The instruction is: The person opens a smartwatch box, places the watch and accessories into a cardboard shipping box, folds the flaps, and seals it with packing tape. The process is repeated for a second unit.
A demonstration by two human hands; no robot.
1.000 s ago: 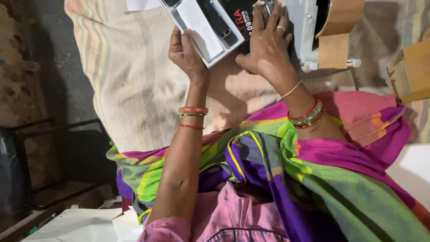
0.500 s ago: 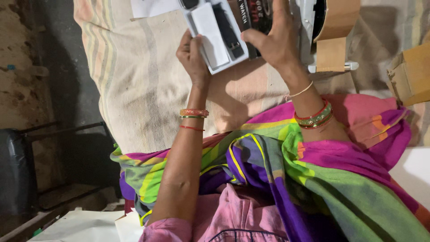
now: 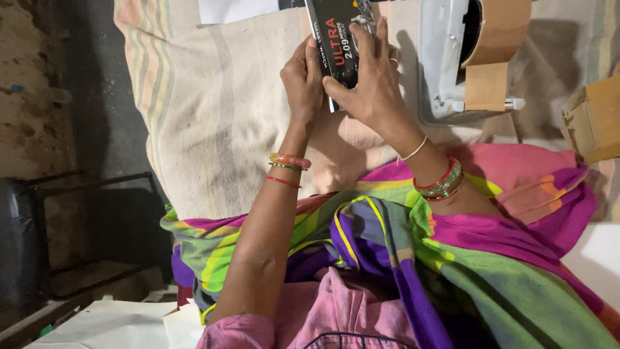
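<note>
A small black printed carton [image 3: 337, 45] with red and white lettering is held up in front of me over a striped beige cloth [image 3: 213, 116]. My left hand [image 3: 303, 81] grips the carton's left edge from behind, fingers curled. My right hand [image 3: 371, 84] lies over its front and right side, fingers spread across the black face, a ring on one finger. Bangles sit on both wrists. The carton's top runs out of view at the upper edge.
A grey-white tape dispenser [image 3: 445, 64] with a roll of brown tape [image 3: 497, 32] lies just right of my right hand. A brown cardboard box [image 3: 594, 119] sits at the far right. Bright multicoloured cloth [image 3: 452, 245] covers my lap. A dark metal frame [image 3: 77, 187] stands left.
The carton has been turned: earlier its white inner tray with a dark item faced me, now the black printed face does. Both hands drew closer together around it.
</note>
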